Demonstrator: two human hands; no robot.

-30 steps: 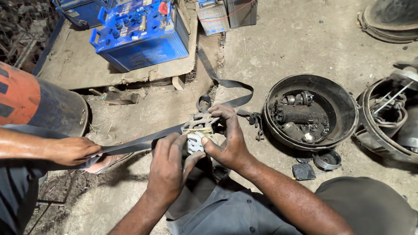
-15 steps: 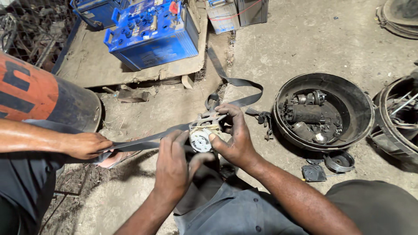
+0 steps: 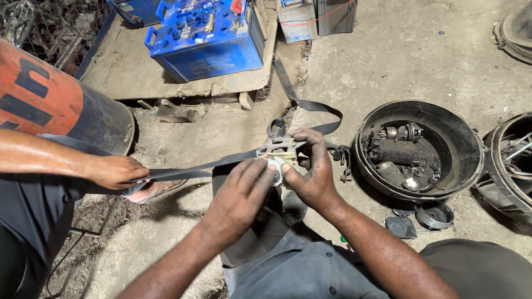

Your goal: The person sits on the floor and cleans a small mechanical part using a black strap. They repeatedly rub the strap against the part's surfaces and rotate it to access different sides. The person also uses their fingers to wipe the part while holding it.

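Note:
Both my hands grip a metal seat-belt retractor (image 3: 281, 149) held over the concrete floor. My left hand (image 3: 241, 196) presses on its round white side from below. My right hand (image 3: 310, 169) wraps its right side, fingers curled over the metal frame. A dark grey belt strap (image 3: 210, 164) runs taut from the retractor leftward to another person's hand (image 3: 116, 170), which pinches the strap's end. Behind the retractor the strap (image 3: 310, 105) loops away across the floor.
A black round tub (image 3: 460, 144) holding greasy metal parts sits at right, with a second tub (image 3: 512, 160) beside it. Small black caps (image 3: 421, 218) lie below. A blue battery (image 3: 205, 39) rests on a slab at the back. An orange-and-black drum (image 3: 50, 105) stands at left.
The view has shifted slightly, so everything sits lower and further right. Both hands stay on the retractor, and the other person's hand still holds the strap taut.

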